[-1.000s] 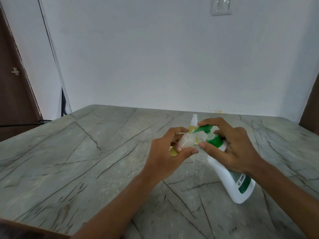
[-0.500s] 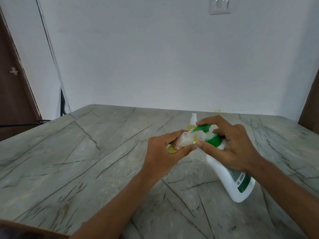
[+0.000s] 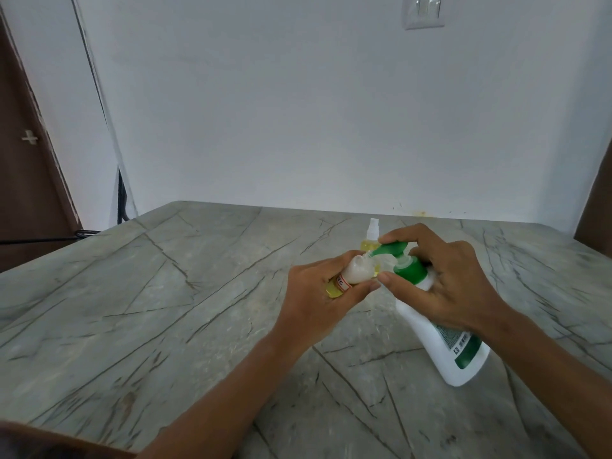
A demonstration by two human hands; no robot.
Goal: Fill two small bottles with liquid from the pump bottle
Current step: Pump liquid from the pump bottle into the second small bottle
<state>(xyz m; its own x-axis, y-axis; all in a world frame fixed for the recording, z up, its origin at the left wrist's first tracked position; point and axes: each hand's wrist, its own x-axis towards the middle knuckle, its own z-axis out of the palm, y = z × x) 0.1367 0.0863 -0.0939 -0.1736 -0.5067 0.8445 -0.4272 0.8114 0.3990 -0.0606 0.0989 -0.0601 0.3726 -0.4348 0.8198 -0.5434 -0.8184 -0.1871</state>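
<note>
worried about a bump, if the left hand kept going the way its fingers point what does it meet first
Probably the right hand, whose thumb lies just ahead of the left hand; the pump bottle is right behind. Depth is unclear.

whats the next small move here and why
Probably press the green head of the pump bottle down with the right hand: its nozzle meets the mouth of the small bottle gripped by the left hand, and a finger rests on top.

A plain white wall [image 3: 298, 111] rises behind a grey veined stone tabletop [image 3: 132, 309]. A switch plate [image 3: 423, 11] sits at one o'clock, and a dark brown door [image 3: 26, 193] with a black cable [image 3: 121, 200] at nine.
</note>
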